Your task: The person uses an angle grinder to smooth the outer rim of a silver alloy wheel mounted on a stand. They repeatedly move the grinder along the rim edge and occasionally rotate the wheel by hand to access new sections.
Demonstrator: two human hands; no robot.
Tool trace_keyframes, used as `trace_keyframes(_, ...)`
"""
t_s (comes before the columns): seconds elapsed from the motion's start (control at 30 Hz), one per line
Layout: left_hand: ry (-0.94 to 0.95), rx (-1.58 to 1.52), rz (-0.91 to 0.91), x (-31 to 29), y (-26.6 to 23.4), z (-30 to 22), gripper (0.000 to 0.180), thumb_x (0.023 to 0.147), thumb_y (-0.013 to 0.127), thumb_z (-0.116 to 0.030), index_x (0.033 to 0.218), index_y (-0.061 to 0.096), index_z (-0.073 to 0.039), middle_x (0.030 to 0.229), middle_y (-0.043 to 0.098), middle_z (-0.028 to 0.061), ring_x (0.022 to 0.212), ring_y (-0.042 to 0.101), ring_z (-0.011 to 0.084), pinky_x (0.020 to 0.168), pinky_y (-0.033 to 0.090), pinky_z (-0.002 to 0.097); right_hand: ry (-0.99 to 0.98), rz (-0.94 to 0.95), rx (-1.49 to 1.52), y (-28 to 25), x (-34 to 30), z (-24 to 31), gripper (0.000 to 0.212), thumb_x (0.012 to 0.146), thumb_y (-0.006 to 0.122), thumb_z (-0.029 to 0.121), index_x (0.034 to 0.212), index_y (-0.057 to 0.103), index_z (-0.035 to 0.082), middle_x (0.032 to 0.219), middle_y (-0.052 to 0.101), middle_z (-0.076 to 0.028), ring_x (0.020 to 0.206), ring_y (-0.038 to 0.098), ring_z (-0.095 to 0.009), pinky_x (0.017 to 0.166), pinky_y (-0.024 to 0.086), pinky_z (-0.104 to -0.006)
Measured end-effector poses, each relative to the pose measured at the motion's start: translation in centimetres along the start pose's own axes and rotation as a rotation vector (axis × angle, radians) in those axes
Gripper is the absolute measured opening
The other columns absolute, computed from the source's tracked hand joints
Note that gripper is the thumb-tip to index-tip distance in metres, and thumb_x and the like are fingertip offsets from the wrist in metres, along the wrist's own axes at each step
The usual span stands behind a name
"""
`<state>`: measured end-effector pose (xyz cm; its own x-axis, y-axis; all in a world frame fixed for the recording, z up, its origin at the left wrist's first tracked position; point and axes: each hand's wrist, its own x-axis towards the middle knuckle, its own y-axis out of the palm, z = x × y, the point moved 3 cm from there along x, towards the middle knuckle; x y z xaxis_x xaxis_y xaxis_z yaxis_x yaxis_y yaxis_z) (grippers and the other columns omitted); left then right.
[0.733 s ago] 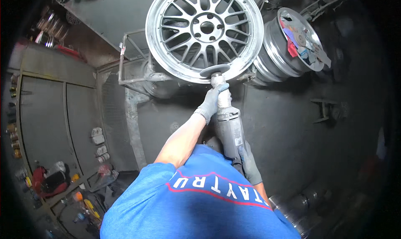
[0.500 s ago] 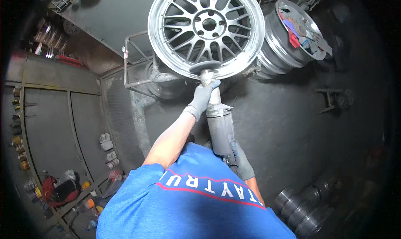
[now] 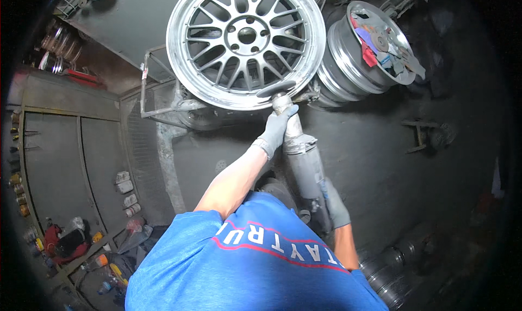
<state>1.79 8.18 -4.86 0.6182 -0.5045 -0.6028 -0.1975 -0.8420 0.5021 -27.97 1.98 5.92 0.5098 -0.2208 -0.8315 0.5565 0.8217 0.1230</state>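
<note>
Gripping the pale neck of a long power tool point(image 3: 304, 169) in the head view, the left hand point(image 3: 277, 127) hides part of it. The right hand point(image 3: 337, 206) lies against the blurred rear body, its fingers partly concealed; whether they close around it, I cannot tell. The tool's disc point(image 3: 275, 88) overlaps the lower rim of a spoked wheel point(image 3: 258, 40), contact unclear; the picture's upper edge crops that wheel.
</note>
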Motion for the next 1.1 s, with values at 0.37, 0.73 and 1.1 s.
trace_keyframes(0.37,0.086,-0.253,0.103,6.4,11.6,-0.7,0.056,0.092,0.089,-0.039,0.131,0.069,-0.005,0.115,0.076,0.0067,0.102,0.074,0.0216,0.095,0.058,0.0401,-0.267,-0.176,-0.410,-9.8,-0.4,15.0,0.065,0.110,0.065,0.046,0.162,0.050,0.008,0.125,0.067,-0.007,0.074,0.058,-0.011,0.059,0.051,-0.0278)
trace_keyframes(0.73,-0.004,-0.092,0.099,-0.3,-0.2,-0.1,0.055,0.094,0.090,-0.033,0.135,0.069,-0.004,0.116,0.076,0.0076,0.099,0.074,0.0197,0.092,0.060,0.0375,-0.155,-0.116,-0.173,-0.3,-0.5,0.8,0.066,0.111,0.064,0.048,0.161,0.052,0.008,0.141,0.066,-0.011,0.108,0.067,-0.018,0.089,0.058,-0.0341)
trace_keyframes(1.1,0.157,0.458,-0.154,-2.9,-12.0,-6.6,0.052,0.090,0.088,-0.037,0.124,0.075,0.000,0.114,0.079,0.0116,0.098,0.076,0.0194,0.088,0.059,0.0379,0.053,0.239,0.453,14.5,0.9,-6.6,0.071,0.111,0.062,0.054,0.162,0.051,0.007,0.154,0.063,-0.017,0.133,0.066,-0.031,0.109,0.056,-0.0442)
